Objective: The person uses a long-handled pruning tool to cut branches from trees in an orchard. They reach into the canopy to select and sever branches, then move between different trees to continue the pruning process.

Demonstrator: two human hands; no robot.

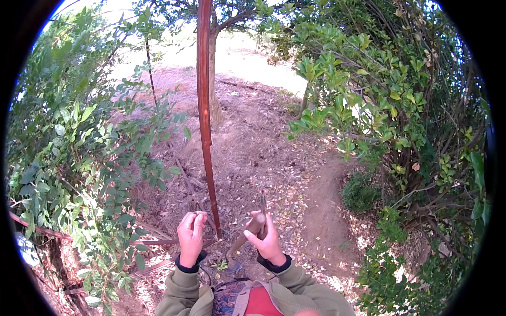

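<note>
Nearest, at six o'clock, olive jacket sleeves (295, 289) with dark cuffs rise from the lower edge. The right hand (268, 238) is wrapped tight around the wooden handle of a small knife-like tool (256, 224), thumb laid across it, its thin blade standing up past the fingers. At about nine o'clock of it, the left hand (191, 231) is curled loosely, fingertips bent in toward the thumb; whether it pinches anything I cannot tell. Between and just beyond the hands a slim reddish pole (204, 116) stands in the ground (253, 152) of dry leaf litter, running to twelve o'clock. Leafy shrubs (68, 158) flank at nine and three o'clock; a tree trunk (213, 79) stands farther off.
</note>
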